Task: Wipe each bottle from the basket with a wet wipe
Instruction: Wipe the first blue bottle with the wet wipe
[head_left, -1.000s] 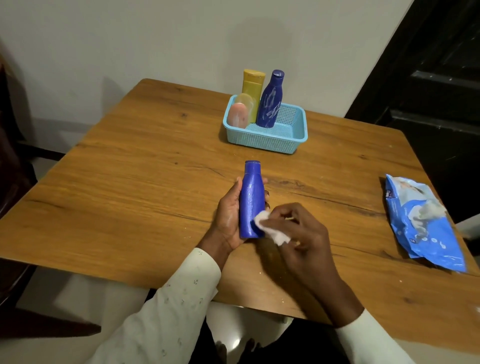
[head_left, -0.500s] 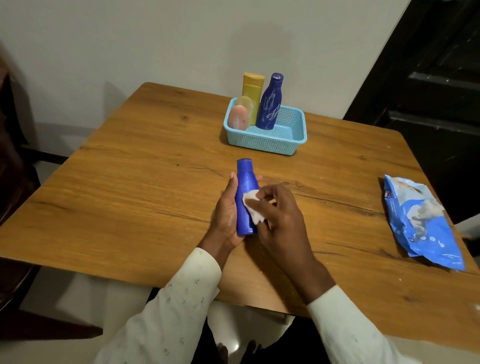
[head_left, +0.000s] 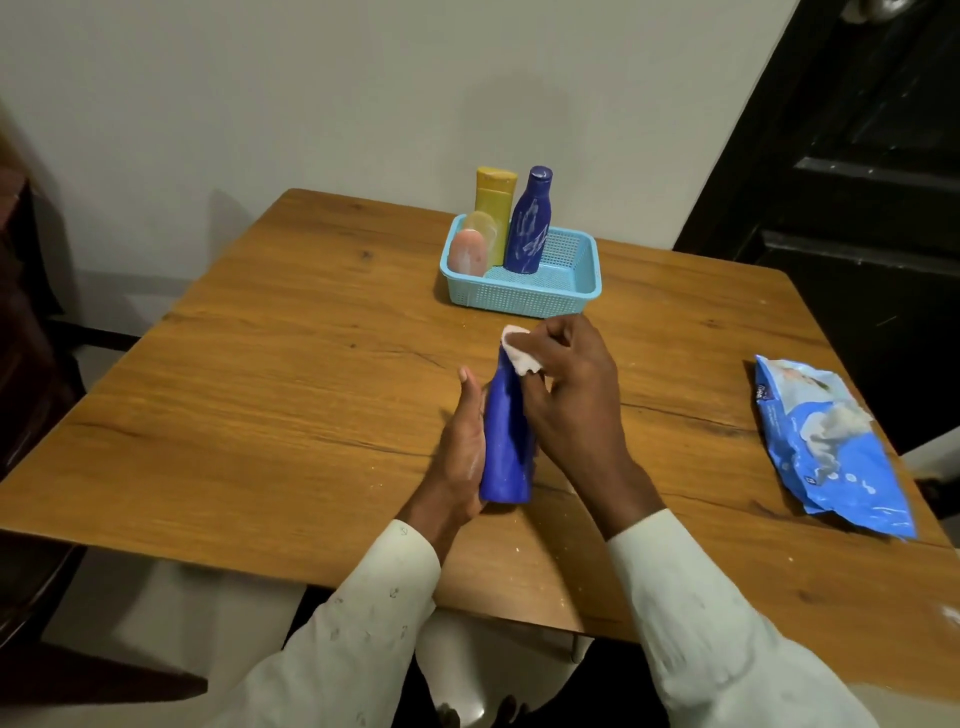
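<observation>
My left hand (head_left: 460, 457) grips a plain blue bottle (head_left: 506, 447) from its left side, its neck pointing away from me above the wooden table (head_left: 260, 395). My right hand (head_left: 569, 395) presses a white wet wipe (head_left: 517, 348) over the bottle's cap, which is hidden under the wipe. Behind them stands a light blue basket (head_left: 535, 293) holding a yellow bottle (head_left: 494, 200), a dusty dark blue bottle (head_left: 529, 223) and a small pink bottle (head_left: 467, 253).
A blue pack of wet wipes (head_left: 826, 441) lies near the table's right edge. A white wall runs behind the table and a dark door stands at the right. White crumbs dot the table's near edge.
My right hand has slid the wipe up the bottle, from its lower end to its cap. The left hand keeps holding the bottle.
</observation>
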